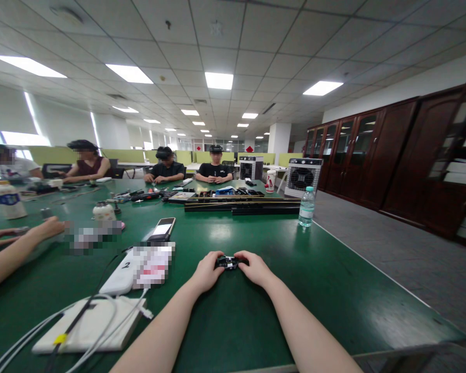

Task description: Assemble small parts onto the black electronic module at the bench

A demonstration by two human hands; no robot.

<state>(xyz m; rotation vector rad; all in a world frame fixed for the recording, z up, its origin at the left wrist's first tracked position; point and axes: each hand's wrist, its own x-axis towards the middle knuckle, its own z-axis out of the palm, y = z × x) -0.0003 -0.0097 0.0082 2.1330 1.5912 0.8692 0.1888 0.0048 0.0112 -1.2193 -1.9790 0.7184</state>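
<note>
L hand (208, 270) and R hand (256, 267) are close together, w/ a small black gadget (229, 263) between them — each hand's thumb and fingers closed on one end of it. Gadget is right at the green table (225, 326), in the middle near the wearer; some white bits show on top, details too small to tell. Can't tell if it rests on the tabletop or is held just above.

L of the hands: white slab marked "2" (118, 273), phone (163, 228) beyond it, and nearer the wearer a flat white box (77, 326) w/ cables lying across it. Water bottle (306, 208) stands upright near the R edge, beyond the R hand; long black bars (266, 211) lie across the table farther back, next to misc. parts.

Far L, another person's hand (51, 228) reaches over the table, approx. level w/ a white jar (104, 211). Two ppl sit at the far end — both w/ hands at the table edge.
</note>
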